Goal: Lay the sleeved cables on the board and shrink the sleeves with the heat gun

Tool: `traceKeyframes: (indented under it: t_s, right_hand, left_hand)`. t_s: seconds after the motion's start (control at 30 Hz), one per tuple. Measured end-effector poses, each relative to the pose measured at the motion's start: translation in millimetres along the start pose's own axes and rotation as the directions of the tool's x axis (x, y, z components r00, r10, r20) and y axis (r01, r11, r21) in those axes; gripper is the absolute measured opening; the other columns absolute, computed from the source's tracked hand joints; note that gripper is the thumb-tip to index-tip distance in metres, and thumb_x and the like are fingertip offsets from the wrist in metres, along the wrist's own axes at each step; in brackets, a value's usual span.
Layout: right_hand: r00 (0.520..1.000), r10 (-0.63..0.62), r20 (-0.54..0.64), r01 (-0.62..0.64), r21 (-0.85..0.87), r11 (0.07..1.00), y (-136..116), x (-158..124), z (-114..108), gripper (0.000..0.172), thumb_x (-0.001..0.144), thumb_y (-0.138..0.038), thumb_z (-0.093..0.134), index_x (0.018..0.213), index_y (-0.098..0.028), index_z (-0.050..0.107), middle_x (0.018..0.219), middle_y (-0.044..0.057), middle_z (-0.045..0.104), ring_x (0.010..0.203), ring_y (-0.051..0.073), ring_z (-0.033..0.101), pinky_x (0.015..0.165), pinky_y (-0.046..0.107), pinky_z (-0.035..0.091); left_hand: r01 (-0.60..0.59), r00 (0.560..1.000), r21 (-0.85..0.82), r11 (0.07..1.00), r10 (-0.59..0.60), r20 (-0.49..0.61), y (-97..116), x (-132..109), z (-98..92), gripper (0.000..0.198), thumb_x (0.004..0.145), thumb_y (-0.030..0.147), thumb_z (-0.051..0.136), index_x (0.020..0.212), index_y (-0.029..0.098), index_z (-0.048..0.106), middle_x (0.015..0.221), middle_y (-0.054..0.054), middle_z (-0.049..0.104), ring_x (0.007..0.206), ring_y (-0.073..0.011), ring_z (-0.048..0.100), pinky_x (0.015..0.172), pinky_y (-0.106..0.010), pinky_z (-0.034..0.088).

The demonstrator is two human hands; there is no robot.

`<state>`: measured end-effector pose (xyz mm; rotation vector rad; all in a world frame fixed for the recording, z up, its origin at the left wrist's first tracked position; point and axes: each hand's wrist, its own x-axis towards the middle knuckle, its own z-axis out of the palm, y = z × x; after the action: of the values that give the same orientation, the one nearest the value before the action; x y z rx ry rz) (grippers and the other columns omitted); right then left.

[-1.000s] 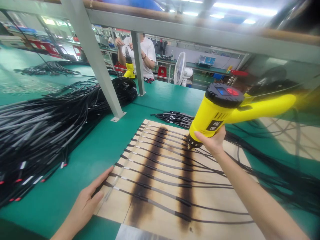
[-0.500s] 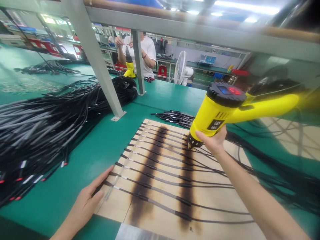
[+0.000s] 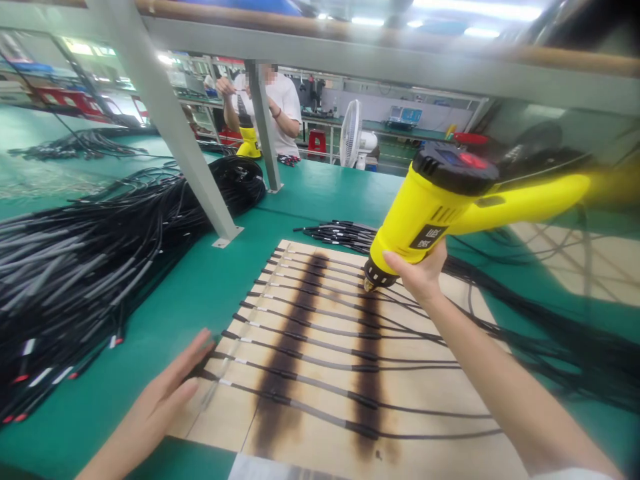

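Observation:
A yellow heat gun (image 3: 417, 217) with a black nozzle is gripped by its barrel in my right hand (image 3: 423, 273). Its nozzle points down at the far part of a wooden board (image 3: 450, 393), over a dark scorched stripe. Several black cables (image 3: 320, 413) with grey sleeves lie side by side across the board, crossing two such stripes. My left hand (image 3: 160, 397) is beside the board's left edge, fingers stretched out and close to the nearest cable ends; whether it touches them I cannot tell.
A large bundle of cables (image 3: 100, 247) covers the left of the green table (image 3: 165, 333). A metal post (image 3: 170, 127) stands behind the board, with a smaller cable bunch (image 3: 340, 233) nearby. Across the table are a person (image 3: 285, 100) and a fan (image 3: 353, 137).
The whole view has shifted slightly, so things appear a little further left. My left hand has moved slightly away from the board's edge. The heat gun's nozzle stays over the same stripe.

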<state>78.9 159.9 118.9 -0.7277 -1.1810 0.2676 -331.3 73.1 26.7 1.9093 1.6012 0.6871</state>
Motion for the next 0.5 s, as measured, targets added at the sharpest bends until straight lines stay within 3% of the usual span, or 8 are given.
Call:
traceKeyframes:
  t_s: [0.13, 0.23, 0.37, 0.5]
  right_hand:
    - [1.000, 0.007, 0.030, -0.008, 0.018, 1.000, -2, 3, -5, 0.051, 0.052, -0.023, 0.082, 0.094, -0.019, 0.054, 0.089, 0.005, 0.064, 0.077, 0.024, 0.064, 0.069, 0.039, 0.056]
    - [0.998, 0.054, 0.026, -0.054, -0.006, 0.999, 1, 2, -8, 0.051, 0.052, -0.024, 0.082, 0.094, -0.019, 0.054, 0.087, 0.005, 0.064, 0.079, 0.025, 0.064, 0.071, 0.041, 0.055]
    - [0.999, 0.047, 0.008, -0.047, -0.030, 0.998, 3, 2, -8, 0.051, 0.052, -0.027, 0.082, 0.094, -0.020, 0.054, 0.086, 0.004, 0.064, 0.075, 0.024, 0.064, 0.068, 0.039, 0.056]
    - [0.999, 0.043, 0.001, -0.043, -0.065, 0.997, 5, 4, -9, 0.051, 0.052, -0.030, 0.081, 0.094, -0.021, 0.053, 0.088, 0.004, 0.064, 0.077, 0.024, 0.064, 0.070, 0.040, 0.056]
  left_hand:
    - [0.014, 0.999, 0.229, 0.973, -0.006, -0.038, 40, 45, -11.6, 0.066, 0.077, 0.062, 0.048, 0.134, 0.028, 0.039, 0.141, -0.002, 0.038, 0.128, -0.0301, 0.038, 0.101, -0.050, 0.036]
    - [-0.209, 0.978, 0.238, 0.949, 0.203, 0.049, 77, 94, 7.2, 0.061, 0.078, 0.062, 0.046, 0.120, 0.019, 0.055, 0.133, -0.009, 0.049, 0.124, -0.0291, 0.044, 0.103, -0.046, 0.036]
    - [-0.543, 0.840, 0.287, 0.789, 0.511, 0.184, 111, 159, 55.1, 0.041, 0.086, 0.044, 0.042, 0.109, 0.016, 0.063, 0.124, -0.012, 0.057, 0.123, -0.0267, 0.045, 0.103, -0.045, 0.037]
    - [-0.698, 0.715, 0.267, 0.664, 0.626, 0.312, 132, 199, 96.5, 0.025, 0.084, 0.026, 0.048, 0.096, 0.018, 0.068, 0.114, -0.010, 0.059, 0.118, -0.0256, 0.047, 0.103, -0.044, 0.037]
